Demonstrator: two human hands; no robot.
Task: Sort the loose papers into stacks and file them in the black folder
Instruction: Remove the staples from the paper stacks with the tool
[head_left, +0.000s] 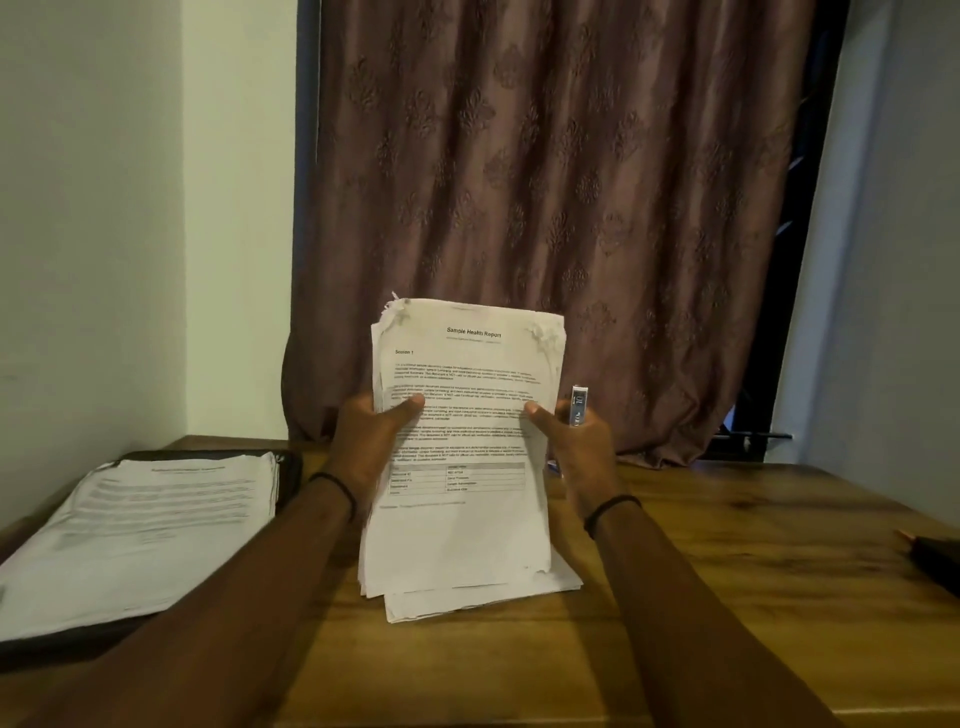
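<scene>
A: Our grip?
B: Left hand and right hand pinch the report stack upright, edge on the tabletop — squaring it, we judge.
A: Next?
B: We lay it flat onto the black folder at left.

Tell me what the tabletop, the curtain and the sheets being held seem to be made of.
Tabletop: wood or a wood-look laminate, semi-gloss; it shows brown grain streaks and a soft sheen.
Curtain: woven fabric, matte brown-mauve, with raised leaf motifs and hanging folds.
Held sheets: thin white printed paper, matte; the top corners are torn and crumpled.
</scene>
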